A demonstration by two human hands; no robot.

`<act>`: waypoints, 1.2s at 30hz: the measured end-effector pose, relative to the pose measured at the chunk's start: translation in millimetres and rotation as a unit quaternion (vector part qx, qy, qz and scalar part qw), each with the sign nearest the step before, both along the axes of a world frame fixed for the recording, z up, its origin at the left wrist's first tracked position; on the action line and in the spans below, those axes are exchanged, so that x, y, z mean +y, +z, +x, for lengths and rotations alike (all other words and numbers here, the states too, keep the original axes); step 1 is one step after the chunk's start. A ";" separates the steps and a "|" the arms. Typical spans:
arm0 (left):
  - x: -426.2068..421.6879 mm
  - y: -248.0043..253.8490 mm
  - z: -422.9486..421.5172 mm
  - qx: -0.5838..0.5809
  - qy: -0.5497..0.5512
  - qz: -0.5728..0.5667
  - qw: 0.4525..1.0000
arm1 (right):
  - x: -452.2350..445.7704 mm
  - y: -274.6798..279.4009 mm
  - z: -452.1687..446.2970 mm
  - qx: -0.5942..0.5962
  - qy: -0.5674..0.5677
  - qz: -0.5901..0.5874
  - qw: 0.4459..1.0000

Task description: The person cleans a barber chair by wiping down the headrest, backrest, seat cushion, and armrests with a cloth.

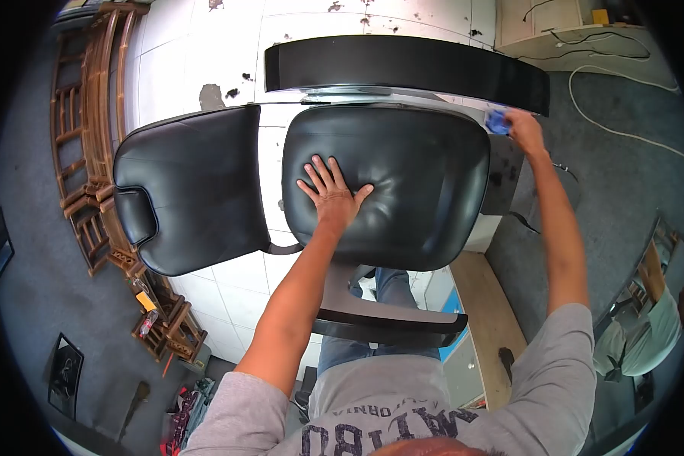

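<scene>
My left hand (334,194) lies flat with fingers spread on the black padded seat (425,190) of a salon chair, pressing creases into its surface. At the far right, my right hand (526,131) is closed on a crumpled blue cloth (498,121), slightly blurred. The cloth is beside the end of the far black armrest (403,67); whether it touches the chair I cannot tell. To the left of the seat is the chair's backrest (197,182) with a headrest notch. The near armrest (387,325) stands in front of my legs.
A bamboo rack or bench (99,114) stands along the left side. A wooden counter (490,327) is at my right, near a mirror (638,296). A pale cable (623,129) hangs at the upper right. Dark hair clippings (232,93) dot the white tiled floor (182,45).
</scene>
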State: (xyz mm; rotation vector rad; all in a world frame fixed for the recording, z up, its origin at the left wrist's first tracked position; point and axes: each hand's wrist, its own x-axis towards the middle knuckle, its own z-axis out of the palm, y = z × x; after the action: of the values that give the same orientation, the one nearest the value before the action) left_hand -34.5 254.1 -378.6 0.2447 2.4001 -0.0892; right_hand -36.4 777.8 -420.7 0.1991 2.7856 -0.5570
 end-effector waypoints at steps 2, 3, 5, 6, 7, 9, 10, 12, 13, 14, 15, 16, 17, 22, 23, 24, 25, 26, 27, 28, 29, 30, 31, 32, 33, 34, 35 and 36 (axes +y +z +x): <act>0.5 -1.4 -2.3 0.004 0.001 0.007 1.000 | 6.1 8.6 8.6 0.018 -0.061 0.094 0.993; 1.6 -4.5 -4.6 0.015 -0.002 0.005 1.000 | 2.6 8.6 5.8 0.062 -0.081 0.102 0.990; -0.1 -8.0 2.0 0.027 -0.011 -0.004 1.000 | -15.8 -0.6 -1.0 0.112 -0.107 0.043 0.987; 1.6 -5.1 -0.6 0.013 -0.013 -0.013 1.000 | -36.8 -6.0 -9.7 0.121 -0.117 -0.021 0.986; 2.6 -7.5 -1.4 0.019 -0.014 -0.009 1.000 | -65.1 11.6 -20.3 0.122 -0.086 -0.067 0.986; 1.2 -6.0 1.3 0.026 -0.015 -0.006 1.000 | -88.1 24.0 -16.7 0.180 -0.031 -0.228 0.956; 1.0 -5.9 0.8 0.013 -0.014 -0.008 1.000 | -81.3 9.7 -1.6 0.178 -0.050 -0.236 0.954; 1.5 -4.5 -0.4 0.012 -0.013 -0.013 1.000 | -60.3 -3.5 30.7 0.142 -0.117 -0.234 0.955; 2.4 -4.5 -0.3 0.010 -0.011 -0.013 1.000 | -34.8 -22.9 58.0 0.068 -0.105 -0.162 0.979; 1.4 -2.2 2.8 0.006 -0.011 -0.012 1.000 | -8.5 -39.8 90.6 -0.010 -0.093 -0.089 0.992; 1.6 -1.8 3.6 0.005 -0.011 -0.010 1.000 | 13.8 -38.8 122.1 -0.095 -0.076 -0.035 0.992; 2.7 -3.5 -0.7 0.007 -0.008 -0.007 1.000 | 23.0 -33.0 141.3 -0.175 -0.056 0.019 0.983; 3.6 -3.6 -4.3 0.009 -0.008 -0.002 1.000 | 17.5 -26.0 141.3 -0.111 -0.130 0.007 0.985; -0.5 -2.6 1.5 0.018 -0.008 -0.005 1.000 | -35.6 12.1 71.2 0.169 -0.271 -0.124 0.940; 3.1 -3.5 0.3 0.020 -0.010 -0.010 1.000 | -44.9 10.6 45.9 0.191 -0.251 -0.173 0.933; 3.1 -4.9 1.7 0.029 -0.010 -0.004 1.000 | -51.4 6.5 26.8 0.207 -0.231 -0.221 0.925; 0.5 -6.4 3.3 0.034 -0.010 0.001 0.999 | -53.8 7.4 11.1 0.169 -0.175 -0.235 0.941; -0.1 -8.7 3.9 0.042 -0.011 0.007 0.999 | -51.2 -7.6 10.5 0.061 -0.164 -0.265 0.948; 0.8 -9.9 4.7 0.045 -0.016 0.001 0.999 | -56.1 -18.9 25.4 0.079 -0.174 -0.286 0.939; 1.3 -10.6 4.4 0.049 -0.020 -0.005 0.999 | -63.1 -30.0 37.2 0.098 -0.181 -0.307 0.929; 1.8 -10.1 5.0 0.054 -0.022 -0.011 0.998 | -70.2 -31.6 43.4 0.117 -0.186 -0.328 0.919; 1.5 -10.2 5.0 0.053 -0.018 -0.008 0.998 | -78.2 -32.5 53.6 0.106 -0.255 -0.342 0.898; 0.7 -10.4 5.8 0.058 -0.013 0.000 0.998 | -79.7 -31.7 62.9 0.100 -0.273 -0.327 0.899; -1.8 -10.3 7.5 0.060 -0.011 0.008 0.998 | -82.9 -29.9 76.7 0.092 -0.295 -0.313 0.898; -2.1 -11.3 6.8 0.067 -0.009 0.018 0.998 | -83.7 -28.4 86.0 0.087 -0.314 -0.298 0.897; -1.2 -12.0 7.9 0.078 -0.009 0.018 0.997 | -86.4 -26.0 98.3 0.070 -0.359 -0.313 0.876; -2.0 -12.7 8.8 0.080 -0.008 0.030 0.996 | -98.0 -15.9 114.4 0.051 -0.402 -0.328 0.853; -3.0 -12.8 7.3 0.082 -0.008 0.041 0.996 | -105.0 -13.2 131.3 0.031 -0.443 -0.343 0.828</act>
State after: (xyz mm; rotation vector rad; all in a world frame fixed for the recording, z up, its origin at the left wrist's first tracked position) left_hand -27.2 251.2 -391.4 0.3046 2.5696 -0.0188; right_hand 94.9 672.8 -433.8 1.3257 2.1861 -1.7239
